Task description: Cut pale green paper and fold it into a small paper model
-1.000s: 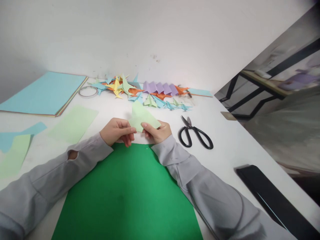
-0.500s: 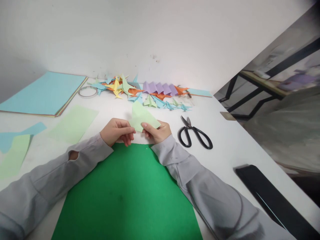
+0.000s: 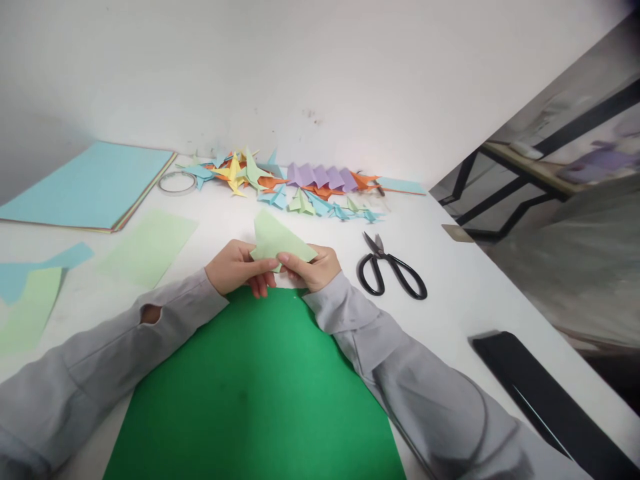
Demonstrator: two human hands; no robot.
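A folded piece of light green paper (image 3: 279, 241), roughly triangular, is held up between both hands above the far edge of a green sheet (image 3: 250, 387). My left hand (image 3: 235, 268) pinches its lower left edge, thumb in front. My right hand (image 3: 320, 268) grips the lower right part, with the thumb pressed on the front face. The fingers behind the paper are partly hidden. Beyond the hands lie several folded paper figures, among them a yellow one (image 3: 233, 175) and a purple pleated strip (image 3: 320, 177).
Black-handled scissors (image 3: 383, 263) lie partly spread to the right. A long black object (image 3: 540, 393) rests near the right table edge. At the left are a stack of coloured paper (image 3: 90, 187), a roll of tape (image 3: 177, 183), a light green sheet (image 3: 150, 247) and paper scraps (image 3: 33, 307).
My left thumb has come onto the front of the light green paper, beside the right thumb. The paper has dropped slightly and shifted a little left.
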